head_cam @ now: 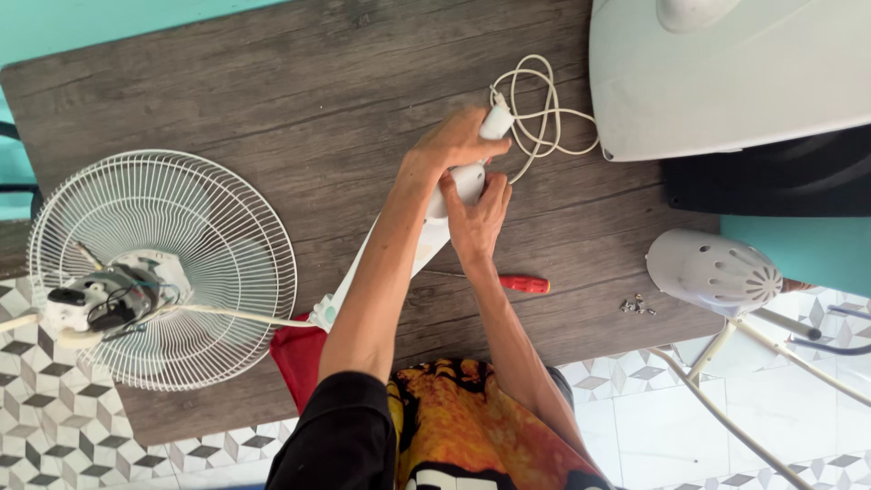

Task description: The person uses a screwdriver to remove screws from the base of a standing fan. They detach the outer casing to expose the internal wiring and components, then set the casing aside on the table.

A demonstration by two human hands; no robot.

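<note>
One counter (272, 100), of dark wood grain. One wire fan guard (195, 236), with one bare motor (104, 304) at its middle. One white fan column (435, 222), with two hands on it: the left hand (458, 141) and the right hand (476, 213). One coiled white cord (540, 113). One red-handled screwdriver (522, 284). One slotted white motor cover (712, 270). One small heap of screws (637, 306), too small to count singly. One large white base (726, 82).

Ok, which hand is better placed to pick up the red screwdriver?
Probably the right hand: it holds the white stand nearest the screwdriver. The left hand grips the stand's far end by the cord.
</note>
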